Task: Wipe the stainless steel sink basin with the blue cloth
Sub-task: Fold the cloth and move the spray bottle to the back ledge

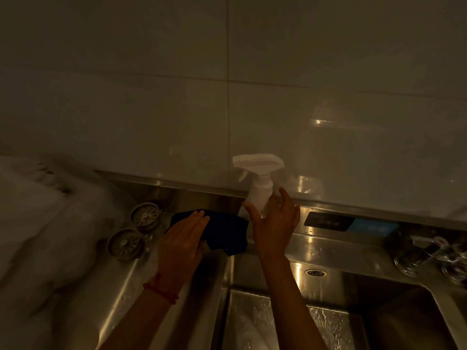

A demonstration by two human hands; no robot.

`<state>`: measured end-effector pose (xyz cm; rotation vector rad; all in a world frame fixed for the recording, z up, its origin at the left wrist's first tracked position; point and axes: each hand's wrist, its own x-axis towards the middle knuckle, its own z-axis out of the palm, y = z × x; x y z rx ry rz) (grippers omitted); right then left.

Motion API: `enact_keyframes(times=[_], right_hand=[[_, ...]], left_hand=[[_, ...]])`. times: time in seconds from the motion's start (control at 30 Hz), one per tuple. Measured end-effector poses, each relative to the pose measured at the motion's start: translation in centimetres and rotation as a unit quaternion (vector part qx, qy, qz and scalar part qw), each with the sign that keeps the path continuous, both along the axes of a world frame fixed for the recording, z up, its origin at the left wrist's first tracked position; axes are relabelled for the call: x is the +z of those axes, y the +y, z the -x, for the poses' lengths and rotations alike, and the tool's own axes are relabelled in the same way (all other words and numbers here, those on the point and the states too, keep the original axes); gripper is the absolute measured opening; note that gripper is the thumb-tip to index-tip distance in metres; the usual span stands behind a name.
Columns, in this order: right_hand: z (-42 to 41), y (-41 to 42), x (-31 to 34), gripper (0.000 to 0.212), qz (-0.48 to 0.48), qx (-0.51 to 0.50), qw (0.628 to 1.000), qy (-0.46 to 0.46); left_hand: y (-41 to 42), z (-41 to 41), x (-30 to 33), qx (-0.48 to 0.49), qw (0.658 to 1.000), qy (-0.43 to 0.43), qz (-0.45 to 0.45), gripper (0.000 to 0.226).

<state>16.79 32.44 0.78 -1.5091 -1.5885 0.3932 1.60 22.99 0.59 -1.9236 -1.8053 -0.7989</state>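
The dark blue cloth [225,231] lies at the back of the steel sink [353,281], on the divider between two basins. My left hand [183,241] rests flat on the cloth's left part, fingers together. My right hand [274,221] is around a white spray bottle [260,190] that stands upright at the sink's back ledge; the fingers are spread along its body and only loosely curled. The right basin's floor is wet with droplets.
Two round metal drain strainers [145,215] [125,245] lie at the left basin's back. A crumpled white plastic sheet [45,236] covers the left side. A dark control panel [328,222] and tap fittings [429,253] are at the right. A tiled wall [227,84] rises behind.
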Motion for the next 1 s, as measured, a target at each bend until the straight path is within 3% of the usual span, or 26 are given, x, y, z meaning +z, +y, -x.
enact_keyframes(times=[0.23,0.47,0.8,0.9,1.0], right_hand=[[-0.7,-2.2,1.5,0.059,0.002,0.016,1.0,0.009],[-0.5,-7.0,2.8,0.051,-0.082,0.096,0.992,-0.02],[-1.4,-12.9,3.9,0.05,-0.125,0.15,0.966,-0.169],[-1.8,-14.2,3.7,0.054,-0.155,0.13,0.95,-0.238],[-2.4,-15.1,3.3,0.057,-0.15,0.099,0.944,-0.276]], left_hand=[[-0.6,-1.0,1.0,-0.004,1.0,0.008,0.006,0.04],[-2.0,-2.2,2.8,-0.039,0.999,-0.01,-0.006,0.038],[-5.5,-3.1,3.8,-0.074,0.997,-0.024,-0.012,0.039],[-6.3,-3.3,3.7,-0.085,0.996,-0.032,-0.024,0.024],[-6.8,-3.9,3.6,-0.102,0.994,-0.043,-0.011,0.049]])
